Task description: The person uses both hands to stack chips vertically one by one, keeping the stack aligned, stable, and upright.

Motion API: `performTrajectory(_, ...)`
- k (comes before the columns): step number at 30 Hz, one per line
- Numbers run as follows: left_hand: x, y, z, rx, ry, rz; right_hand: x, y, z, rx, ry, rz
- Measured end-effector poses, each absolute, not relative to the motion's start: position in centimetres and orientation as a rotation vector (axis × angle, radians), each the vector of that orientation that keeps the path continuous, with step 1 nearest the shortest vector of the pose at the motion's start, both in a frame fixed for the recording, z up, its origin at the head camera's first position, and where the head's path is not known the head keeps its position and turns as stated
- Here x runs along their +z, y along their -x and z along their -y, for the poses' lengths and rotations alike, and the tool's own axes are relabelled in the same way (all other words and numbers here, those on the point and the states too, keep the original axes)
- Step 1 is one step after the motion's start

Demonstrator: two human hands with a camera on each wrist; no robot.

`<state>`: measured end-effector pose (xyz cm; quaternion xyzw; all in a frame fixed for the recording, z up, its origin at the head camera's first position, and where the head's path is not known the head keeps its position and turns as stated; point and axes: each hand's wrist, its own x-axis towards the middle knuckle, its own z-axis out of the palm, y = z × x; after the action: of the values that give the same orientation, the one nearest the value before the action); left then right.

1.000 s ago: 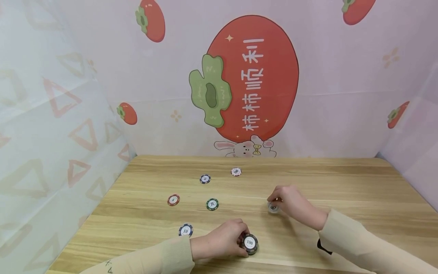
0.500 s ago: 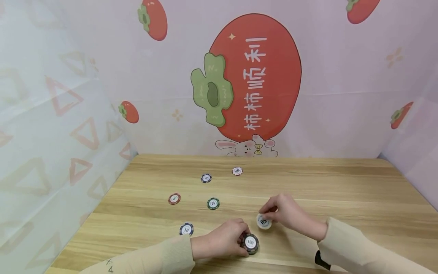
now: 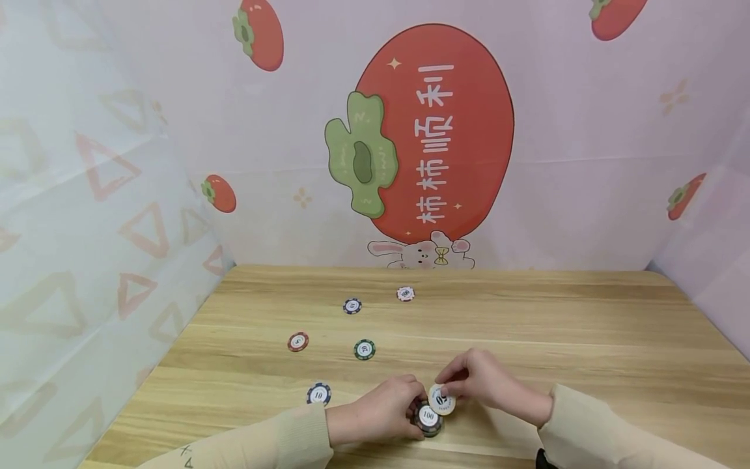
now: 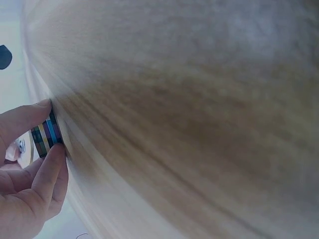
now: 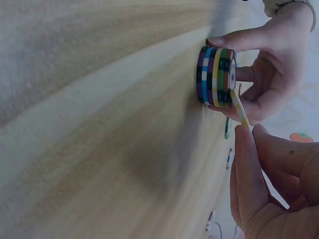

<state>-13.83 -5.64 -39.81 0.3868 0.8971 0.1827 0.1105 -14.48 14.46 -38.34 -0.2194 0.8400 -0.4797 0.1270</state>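
In the head view, my left hand (image 3: 383, 409) grips a stack of poker chips (image 3: 430, 426) at the front of the table, its top chip black and marked 100. Thumb and fingers hold the stack's sides in the left wrist view, where the striped chip edges (image 4: 48, 133) show. My right hand (image 3: 489, 385) pinches a pale poker chip (image 3: 441, 402) marked 50. That chip overlaps the far right part of the stack. Seen from the right wrist, the pale chip (image 5: 240, 108) is tilted, its lower edge right at the top of the many-coloured stack (image 5: 215, 75).
Loose chips lie flat beyond the left forearm: a blue 10 (image 3: 319, 393), a red 5 (image 3: 297, 342), a green one (image 3: 364, 350), a dark blue one (image 3: 352, 306) and a white-and-red one (image 3: 405, 294). A persimmon-print cloth (image 3: 551, 195) hangs behind the wooden table (image 3: 556, 306).
My right hand has brought the pale chip toward me and leftward, from the table to the stack's top edge. The left hand has stayed on the stack.
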Motion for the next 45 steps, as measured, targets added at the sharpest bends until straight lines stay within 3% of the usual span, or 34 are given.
performTrajectory(45, -38.7, 14.2, 6.1, 0.533, -1.096, -2.551, -39.7, 12.9, -13.4, -1.331, 0.772, -2.296)
